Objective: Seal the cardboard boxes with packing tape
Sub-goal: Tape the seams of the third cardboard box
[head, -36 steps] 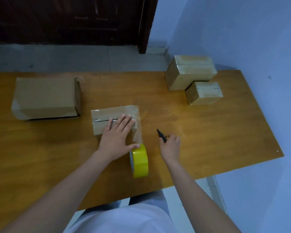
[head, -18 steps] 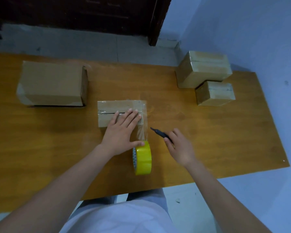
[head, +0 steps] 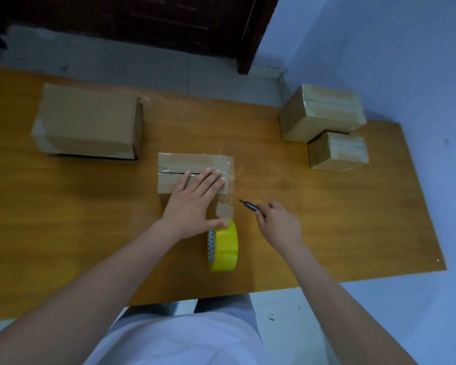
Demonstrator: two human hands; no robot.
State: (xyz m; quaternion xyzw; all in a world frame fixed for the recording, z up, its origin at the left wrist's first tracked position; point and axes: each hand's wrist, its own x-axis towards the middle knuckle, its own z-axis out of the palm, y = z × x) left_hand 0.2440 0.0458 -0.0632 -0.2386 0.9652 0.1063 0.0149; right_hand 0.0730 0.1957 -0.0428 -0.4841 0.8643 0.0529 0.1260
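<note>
A small cardboard box lies mid-table, its top flaps meeting in a dark seam. My left hand presses flat on the box's near right part, fingers straight, thumb touching the yellow tape roll that stands on edge just in front. A clear strip of tape runs from the roll up over the box's right end. My right hand grips a dark cutter, its tip pointing at the strip and a short way from it.
A larger box sits at the back left with its right end flap ajar. Two taped boxes stand at the back right near the blue wall. The wooden table ends close on the right and near side.
My right hand with the cutter has shifted a little rightward and back from the tape strip. The left hand, box and roll keep their places; the view has tilted.
</note>
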